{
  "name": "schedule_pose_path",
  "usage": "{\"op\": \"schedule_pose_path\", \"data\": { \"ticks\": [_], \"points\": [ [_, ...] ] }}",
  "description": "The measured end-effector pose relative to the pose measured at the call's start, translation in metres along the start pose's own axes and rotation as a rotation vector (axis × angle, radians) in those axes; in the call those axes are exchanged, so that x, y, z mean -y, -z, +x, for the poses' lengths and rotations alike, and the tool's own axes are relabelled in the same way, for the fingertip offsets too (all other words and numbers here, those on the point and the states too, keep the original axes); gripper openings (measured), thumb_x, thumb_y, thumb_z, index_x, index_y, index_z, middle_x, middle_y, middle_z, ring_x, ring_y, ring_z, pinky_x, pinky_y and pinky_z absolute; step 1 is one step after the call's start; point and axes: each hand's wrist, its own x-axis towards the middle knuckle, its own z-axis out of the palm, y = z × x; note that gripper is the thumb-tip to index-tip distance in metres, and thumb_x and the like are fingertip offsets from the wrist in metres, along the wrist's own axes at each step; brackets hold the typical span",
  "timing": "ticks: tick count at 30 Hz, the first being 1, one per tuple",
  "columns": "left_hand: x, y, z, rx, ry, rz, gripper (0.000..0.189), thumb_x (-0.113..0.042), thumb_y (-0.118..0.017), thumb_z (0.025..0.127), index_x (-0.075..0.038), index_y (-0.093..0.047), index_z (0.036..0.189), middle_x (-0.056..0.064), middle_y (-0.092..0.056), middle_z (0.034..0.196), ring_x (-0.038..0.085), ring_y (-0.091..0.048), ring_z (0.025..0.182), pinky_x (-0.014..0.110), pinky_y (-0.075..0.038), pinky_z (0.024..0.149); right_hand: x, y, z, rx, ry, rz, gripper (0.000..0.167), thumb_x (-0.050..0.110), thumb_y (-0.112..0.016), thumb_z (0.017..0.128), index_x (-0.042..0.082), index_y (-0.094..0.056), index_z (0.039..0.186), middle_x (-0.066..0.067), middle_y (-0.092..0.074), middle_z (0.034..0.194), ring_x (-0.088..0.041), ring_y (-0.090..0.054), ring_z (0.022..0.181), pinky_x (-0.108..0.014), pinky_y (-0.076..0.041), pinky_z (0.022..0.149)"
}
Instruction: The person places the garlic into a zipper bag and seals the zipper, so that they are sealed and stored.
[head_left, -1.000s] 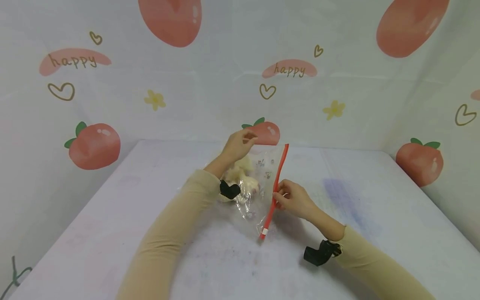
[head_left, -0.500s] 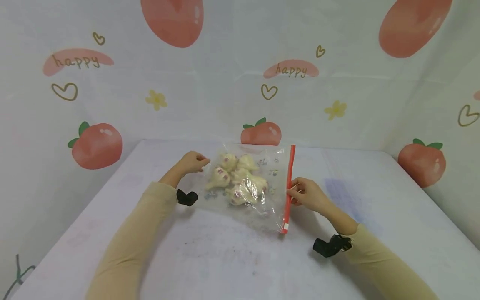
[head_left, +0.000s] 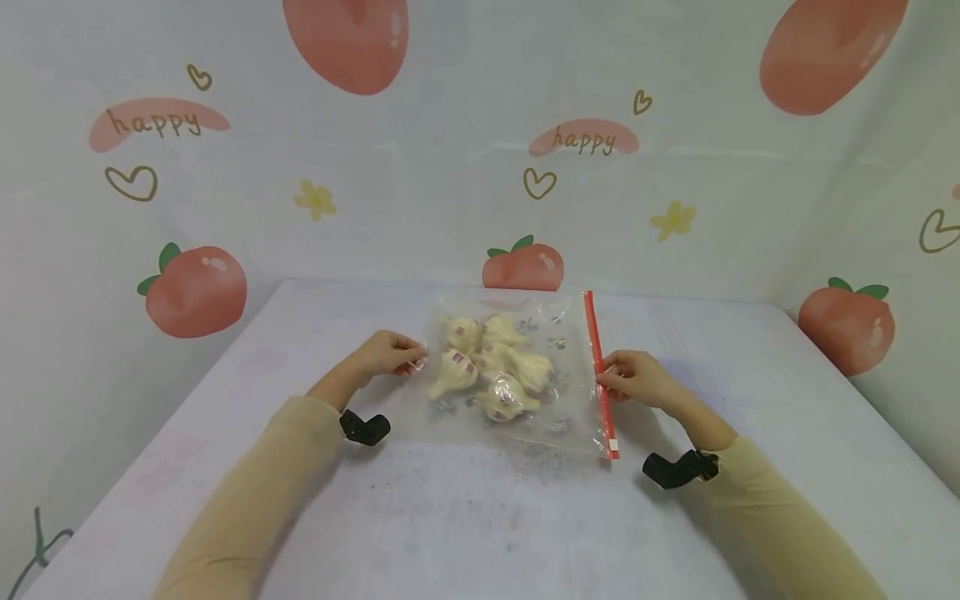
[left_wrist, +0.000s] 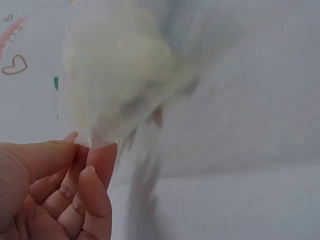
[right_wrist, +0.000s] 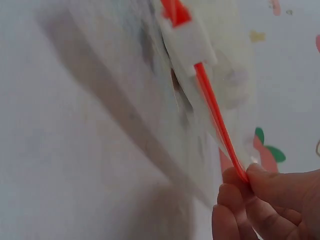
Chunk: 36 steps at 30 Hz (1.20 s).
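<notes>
A clear zip bag (head_left: 517, 429) with a red zip strip (head_left: 600, 367) down its right side is held between both hands in the head view. Inside it are several garlic bulbs (head_left: 504, 398), cream with purplish marks. My left hand (head_left: 388, 353) pinches the bag's left edge between thumb and finger; the left wrist view shows the film (left_wrist: 95, 135) caught at the fingertips. My right hand (head_left: 637, 379) pinches the red strip about midway along. In the right wrist view the white slider (right_wrist: 187, 45) sits at the near end of that strip, away from the fingers.
A whitish table (head_left: 450, 533) with faint stains lies under the bag. A white backdrop (head_left: 420, 167) printed with fruit, hearts and flowers rises behind and at both sides. A thin green cord (head_left: 39, 550) hangs at the lower left.
My left hand has moved from above the bag to its left edge and now pinches it. The bag is spread flatter and its red strip has shifted right with my right hand.
</notes>
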Motion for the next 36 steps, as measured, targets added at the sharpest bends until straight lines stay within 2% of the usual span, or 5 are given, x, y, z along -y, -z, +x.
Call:
{"op": "schedule_pose_path", "data": {
  "ticks": [7, 15, 24, 30, 36],
  "points": [
    [0.000, -0.011, -0.007, 0.006, 0.012, -0.041, 0.040, -0.025, -0.057, 0.094, 0.004, -0.058, 0.121, 0.006, -0.070, 0.096, 0.003, -0.061, 0.071, 0.018, -0.054, 0.069, -0.010, 0.014, -0.001, 0.047, -0.088, 0.033, 0.034, 0.020, -0.061, 0.091, -0.007, -0.054, 0.109, -0.003, -0.067, 0.084, -0.011, -0.060, 0.071, -0.022, -0.055, 0.067],
    [0.000, -0.016, -0.013, -0.018, 0.006, -0.073, 0.038, -0.022, -0.056, 0.095, 0.007, -0.058, 0.119, 0.002, -0.070, 0.089, 0.001, -0.060, 0.068, 0.017, -0.056, 0.068, -0.014, 0.020, 0.000, 0.075, -0.118, 0.073, 0.036, 0.023, -0.061, 0.091, -0.008, -0.053, 0.107, 0.008, -0.062, 0.072, -0.006, -0.055, 0.067, -0.020, -0.051, 0.063],
    [-0.002, -0.016, -0.014, -0.037, 0.014, -0.087, 0.036, -0.019, -0.055, 0.095, 0.009, -0.057, 0.117, 0.003, -0.071, 0.087, 0.000, -0.060, 0.065, 0.015, -0.055, 0.066, -0.018, 0.022, 0.001, 0.087, -0.123, 0.084, 0.034, 0.021, -0.062, 0.091, -0.008, -0.053, 0.107, 0.005, -0.056, 0.069, -0.007, -0.047, 0.062, -0.021, -0.044, 0.058],
    [-0.002, -0.017, -0.013, -0.038, 0.006, -0.085, 0.035, -0.018, -0.055, 0.095, 0.009, -0.058, 0.117, 0.005, -0.071, 0.090, 0.000, -0.060, 0.066, 0.015, -0.056, 0.066, -0.018, 0.023, 0.004, 0.092, -0.126, 0.073, 0.034, 0.021, -0.062, 0.090, -0.008, -0.054, 0.106, 0.004, -0.058, 0.070, -0.008, -0.048, 0.064, -0.021, -0.046, 0.060],
    [-0.001, -0.017, -0.012, -0.017, 0.007, -0.108, 0.036, -0.017, -0.055, 0.095, 0.010, -0.057, 0.118, -0.002, -0.069, 0.080, -0.001, -0.060, 0.065, 0.015, -0.055, 0.065, -0.019, 0.023, 0.004, 0.097, -0.133, 0.061, 0.035, 0.022, -0.062, 0.090, -0.008, -0.055, 0.107, 0.006, -0.060, 0.072, -0.008, -0.052, 0.066, -0.020, -0.050, 0.062]
  ]
}}
